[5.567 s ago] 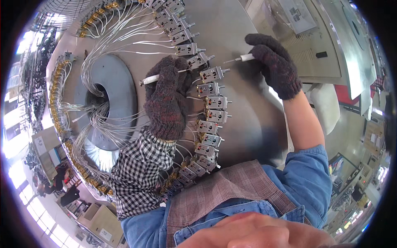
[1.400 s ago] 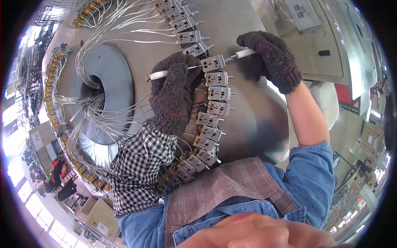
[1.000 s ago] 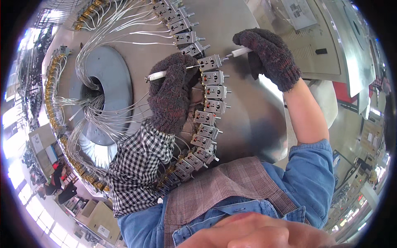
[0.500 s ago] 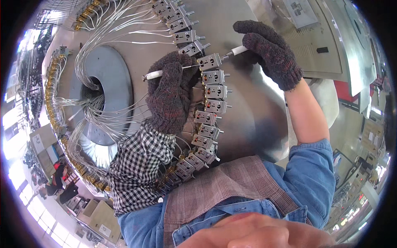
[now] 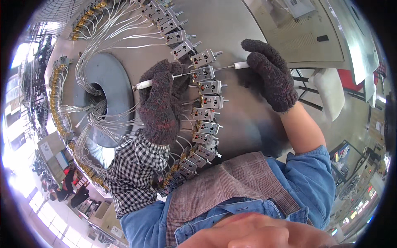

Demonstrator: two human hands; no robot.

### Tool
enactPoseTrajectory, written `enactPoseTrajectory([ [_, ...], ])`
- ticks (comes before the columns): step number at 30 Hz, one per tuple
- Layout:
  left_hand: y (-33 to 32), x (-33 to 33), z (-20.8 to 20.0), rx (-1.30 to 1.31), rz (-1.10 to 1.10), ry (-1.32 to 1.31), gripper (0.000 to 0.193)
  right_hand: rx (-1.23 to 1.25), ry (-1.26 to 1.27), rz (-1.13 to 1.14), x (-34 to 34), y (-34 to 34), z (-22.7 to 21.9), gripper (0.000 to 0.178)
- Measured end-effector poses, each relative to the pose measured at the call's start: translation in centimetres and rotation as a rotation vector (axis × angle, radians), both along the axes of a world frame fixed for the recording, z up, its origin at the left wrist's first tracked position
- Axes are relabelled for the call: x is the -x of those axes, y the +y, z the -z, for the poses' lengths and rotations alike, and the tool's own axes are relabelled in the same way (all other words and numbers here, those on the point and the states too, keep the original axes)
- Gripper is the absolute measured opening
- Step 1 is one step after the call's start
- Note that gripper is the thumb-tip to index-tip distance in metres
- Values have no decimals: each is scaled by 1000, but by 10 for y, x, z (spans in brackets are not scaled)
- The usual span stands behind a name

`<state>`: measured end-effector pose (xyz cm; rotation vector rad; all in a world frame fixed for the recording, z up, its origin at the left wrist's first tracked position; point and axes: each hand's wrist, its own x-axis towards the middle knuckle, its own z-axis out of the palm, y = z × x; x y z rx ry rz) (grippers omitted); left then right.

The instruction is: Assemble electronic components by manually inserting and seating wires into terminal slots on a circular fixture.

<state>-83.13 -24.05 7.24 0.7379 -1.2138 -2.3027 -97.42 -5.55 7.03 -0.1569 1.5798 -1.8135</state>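
Observation:
My left hand (image 5: 159,103), in a dark knitted glove, is closed around a thin probe with a white handle (image 5: 144,84). Its metal rod reaches right to the left side of a small silver metal box (image 5: 202,74) in the curved row. From the other side, my gloved right hand (image 5: 273,76) grips a second white-handled probe (image 5: 241,65). That one's thin rod points left at the same box's shaft side; whether either tip touches is too small to tell. Beside it, another silver box (image 5: 202,58) sits just farther along the row.
The boxes stand along the rim of a round metal table (image 5: 244,107). White wires (image 5: 99,111) run from the boxes into a grey ring (image 5: 118,76) at its middle. A panel (image 5: 297,45) lies at the far right, near a pale seat (image 5: 328,93).
Both probes have moved from one box to the neighbouring box nearer me. My hands have come slightly nearer with them, each still gripping its probe. The view has shifted a little.

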Motion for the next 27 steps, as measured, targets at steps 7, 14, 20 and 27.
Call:
enactPoseTrajectory([
  [7,-2,-1,5,-63,31,-3,24,4,15,-44,-2,-2,4,35],
  [14,0,-4,3,-58,22,-13,27,80,-33,-42,-2,-8,5,31],
  [20,-1,-3,8,-42,34,52,27,85,42,-46,-1,-7,8,31],
  [27,3,2,-1,-145,14,109,18,77,71,-139,4,-5,9,33],
])
